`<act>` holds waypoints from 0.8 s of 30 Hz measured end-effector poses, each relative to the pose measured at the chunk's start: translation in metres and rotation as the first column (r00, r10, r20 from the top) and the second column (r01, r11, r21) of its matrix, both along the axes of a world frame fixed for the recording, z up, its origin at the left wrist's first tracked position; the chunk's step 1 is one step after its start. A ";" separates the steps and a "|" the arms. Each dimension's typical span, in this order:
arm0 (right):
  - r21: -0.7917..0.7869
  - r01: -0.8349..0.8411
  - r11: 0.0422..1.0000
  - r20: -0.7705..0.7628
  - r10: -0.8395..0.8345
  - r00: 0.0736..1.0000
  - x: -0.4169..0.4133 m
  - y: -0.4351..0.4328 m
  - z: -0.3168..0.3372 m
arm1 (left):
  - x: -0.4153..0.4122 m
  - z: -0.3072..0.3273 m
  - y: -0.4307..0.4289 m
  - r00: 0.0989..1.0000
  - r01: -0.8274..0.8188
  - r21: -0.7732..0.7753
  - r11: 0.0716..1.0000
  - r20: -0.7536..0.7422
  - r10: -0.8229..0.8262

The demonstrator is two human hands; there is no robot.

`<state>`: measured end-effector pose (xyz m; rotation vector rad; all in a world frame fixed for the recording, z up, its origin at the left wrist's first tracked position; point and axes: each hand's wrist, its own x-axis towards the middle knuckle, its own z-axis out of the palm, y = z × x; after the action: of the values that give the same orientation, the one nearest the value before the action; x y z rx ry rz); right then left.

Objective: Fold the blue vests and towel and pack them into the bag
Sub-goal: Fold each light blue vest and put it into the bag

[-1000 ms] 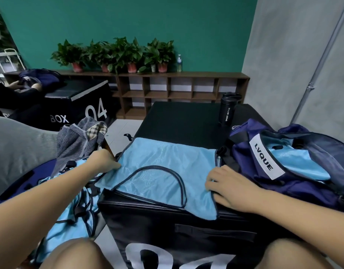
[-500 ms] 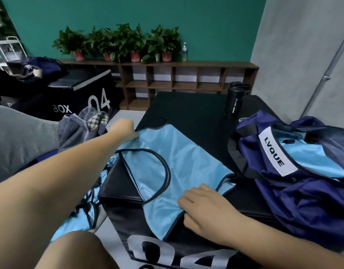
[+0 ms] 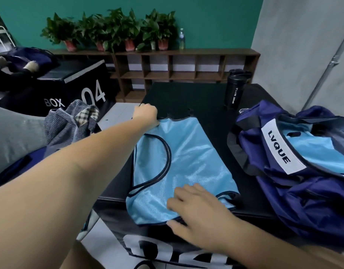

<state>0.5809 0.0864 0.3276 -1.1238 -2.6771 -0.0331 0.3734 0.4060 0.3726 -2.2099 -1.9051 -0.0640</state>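
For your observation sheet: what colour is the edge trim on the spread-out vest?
Dark, navy or black, against the light blue vest; head view shows it.

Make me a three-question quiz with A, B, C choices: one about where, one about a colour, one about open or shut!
1. Where does the sport bottle stand?
A. On a chair
B. On the black box, near the bag
C. Inside the bag
2. What colour is the vest spread on the box?
A. Red
B. Yellow
C. Light blue
3. How is the bag?
A. Open
B. Zipped shut
C. Folded flat
Answers: 1 B, it stands on the box's far corner; 2 C, light blue with dark trim; 3 A, blue cloth shows inside its mouth.
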 end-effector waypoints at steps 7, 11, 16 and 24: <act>-0.184 0.145 0.972 -0.004 -0.149 0.989 0.073 0.015 0.036 | -0.005 -0.015 0.002 0.991 -0.055 -0.113 0.992 0.113 0.068; -0.254 0.176 0.951 0.059 -0.167 0.984 0.095 0.014 0.036 | 0.001 -0.023 -0.033 0.979 0.050 -0.027 0.998 0.200 -0.044; -0.253 0.195 0.948 0.112 -0.172 0.979 0.100 0.017 0.028 | 0.010 -0.035 -0.111 0.901 0.239 0.089 0.967 0.351 -0.255; -0.224 0.190 0.956 0.139 -0.162 0.977 0.096 0.015 0.028 | 0.039 -0.027 -0.250 0.716 0.568 0.070 0.820 0.449 -0.534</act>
<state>0.6773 0.1013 0.3552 -1.4753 -2.7307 0.1990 0.4124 0.1563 0.3455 -2.9441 -1.3355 -0.6744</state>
